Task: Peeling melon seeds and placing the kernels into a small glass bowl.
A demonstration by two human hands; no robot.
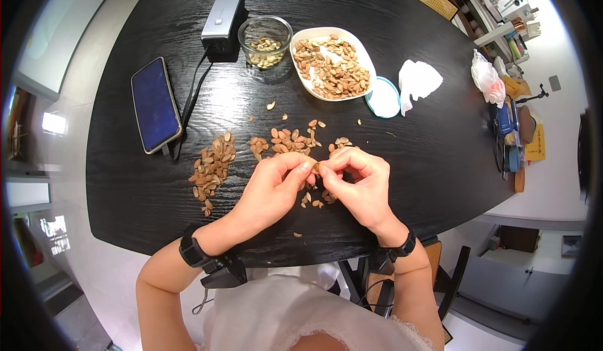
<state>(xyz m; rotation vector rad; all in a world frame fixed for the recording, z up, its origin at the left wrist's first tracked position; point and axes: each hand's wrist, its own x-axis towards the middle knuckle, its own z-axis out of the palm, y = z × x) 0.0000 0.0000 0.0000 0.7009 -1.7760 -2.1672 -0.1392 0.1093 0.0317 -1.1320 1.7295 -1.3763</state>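
Note:
Close together over the near middle of the black table, my left hand (pixel 276 181) and my right hand (pixel 363 180) pinch a small brown-shelled seed (pixel 316 167) between thumbs and fingertips. The fingers partly hide it. Loose brown seeds or shells (pixel 290 141) lie just beyond and beneath the hands. Left of my left hand is a heap of brown shells (pixel 213 165). Farther back, a glass bowl (pixel 282 22) holds pale green kernels (pixel 264 52). Beside it, a white dish (pixel 366 54) holds many brown-shelled seeds (pixel 333 68).
A phone (pixel 156 106) lies at the left, its cable running to a silver-and-black charger block (pixel 221 21). Right of the dish are a round blue-rimmed lid (pixel 383 98) and crumpled white tissue (pixel 419 79). The black table's (pixel 440 162) curved edge runs along the right.

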